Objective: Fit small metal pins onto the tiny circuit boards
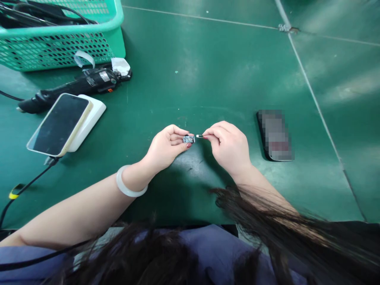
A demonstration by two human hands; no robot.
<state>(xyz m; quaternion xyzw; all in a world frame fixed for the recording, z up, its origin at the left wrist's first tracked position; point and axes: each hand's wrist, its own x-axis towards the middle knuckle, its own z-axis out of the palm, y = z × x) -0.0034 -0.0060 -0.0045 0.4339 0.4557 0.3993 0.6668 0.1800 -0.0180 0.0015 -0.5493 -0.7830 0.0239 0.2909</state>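
My left hand (165,147) pinches a small circuit board (189,139) between thumb and fingers, its component side facing up. Just to the right, my right hand (228,144) is closed on a small thin piece with a pale, loop-like end (199,136); its exact kind is too small to tell. The pale end points at the board's right edge, with a narrow gap between them. Both hands are held over the middle of the green table (190,91).
At left, a phone (59,124) rests on a white block (89,122), near a cable (32,180). Behind lies a black power tool (95,79), beside a green basket (71,49) holding dark cables. A black device (274,136) with a pixelated face lies at right.
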